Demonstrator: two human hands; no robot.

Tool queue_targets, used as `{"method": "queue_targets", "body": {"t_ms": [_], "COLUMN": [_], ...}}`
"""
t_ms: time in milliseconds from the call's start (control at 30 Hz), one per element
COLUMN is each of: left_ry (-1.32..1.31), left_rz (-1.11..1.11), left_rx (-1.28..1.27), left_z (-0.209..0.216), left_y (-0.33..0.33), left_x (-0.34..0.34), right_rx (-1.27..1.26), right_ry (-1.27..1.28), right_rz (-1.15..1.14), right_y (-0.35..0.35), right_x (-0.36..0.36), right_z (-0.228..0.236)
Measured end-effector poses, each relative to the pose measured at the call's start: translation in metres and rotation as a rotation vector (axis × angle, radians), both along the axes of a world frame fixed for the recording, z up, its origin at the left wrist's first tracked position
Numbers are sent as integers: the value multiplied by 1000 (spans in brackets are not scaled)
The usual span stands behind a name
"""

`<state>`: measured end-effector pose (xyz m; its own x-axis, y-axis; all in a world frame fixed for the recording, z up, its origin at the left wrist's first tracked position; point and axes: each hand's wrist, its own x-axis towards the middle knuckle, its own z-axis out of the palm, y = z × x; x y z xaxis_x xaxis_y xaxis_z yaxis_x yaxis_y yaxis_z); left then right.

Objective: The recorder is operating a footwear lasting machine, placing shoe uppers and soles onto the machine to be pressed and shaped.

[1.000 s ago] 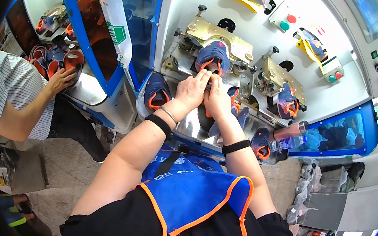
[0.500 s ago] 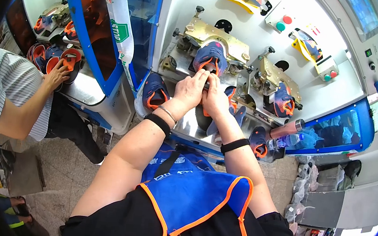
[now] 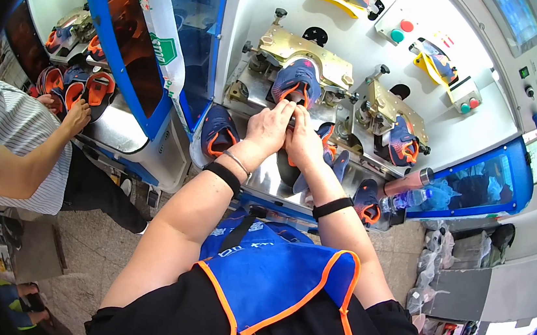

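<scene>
A navy shoe upper [image 3: 296, 80] with orange lining sits with its toe under the brass-coloured clamp plate [image 3: 307, 52] of the machine. At its near end, my left hand [image 3: 268, 128] and my right hand [image 3: 303, 140] meet side by side, fingers bent and pinching the heel edge. My palms and the exact grip are hidden beneath the hands. Left of my left wrist lies a loose navy shoe [image 3: 219, 131]. Another shoe [image 3: 327, 142] with orange trim is partly covered by my right hand.
A second clamp station [image 3: 396, 109] holds a shoe on the right. A pink bottle [image 3: 408, 181], a plastic water bottle [image 3: 411, 199] and a navy shoe [image 3: 367, 203] stand at the right edge. Blue-framed door [image 3: 194, 35] at left; a co-worker [image 3: 26, 142] handles shoes beyond it.
My hands stay at the shoe's heel with barely any movement. The co-worker's arm has drawn down and left, and their second hand now shows beside the shoes.
</scene>
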<state>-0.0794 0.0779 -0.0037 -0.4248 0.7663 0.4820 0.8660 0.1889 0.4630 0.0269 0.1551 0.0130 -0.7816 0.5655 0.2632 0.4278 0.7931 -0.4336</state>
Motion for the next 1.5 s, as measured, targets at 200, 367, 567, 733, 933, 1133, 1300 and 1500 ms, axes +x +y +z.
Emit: {"method": "queue_targets", "body": {"t_ms": [200,367,567,733,933,1133,1300,1500], "left_ry": [12,18,37,39,34,32,46,57], "left_rz": [5,3,2,-6,-2,3,9,13], "left_rx": [13,-4,23,32,15,7,3,13], "left_z": [-2,-4,-5,-3,-3,-5,-6,-6], "left_y": [1,2,3,1,1,2,2,1], "left_x": [1,-1,-2,-1,-1,-1,0,1], "right_rx": [12,23,18,12,11,-3,10,7], "right_ry": [16,29,29,24,48,50,65,71], "right_rz": [25,38,45,37,36,35,36,43], "right_y": [6,8,8,10,7,7,5,6], "right_x": [1,0,-1,-2,-2,-1,-1,0], "right_z": [-10,-13,-13,-16,-15,-14,-14,-15]}}
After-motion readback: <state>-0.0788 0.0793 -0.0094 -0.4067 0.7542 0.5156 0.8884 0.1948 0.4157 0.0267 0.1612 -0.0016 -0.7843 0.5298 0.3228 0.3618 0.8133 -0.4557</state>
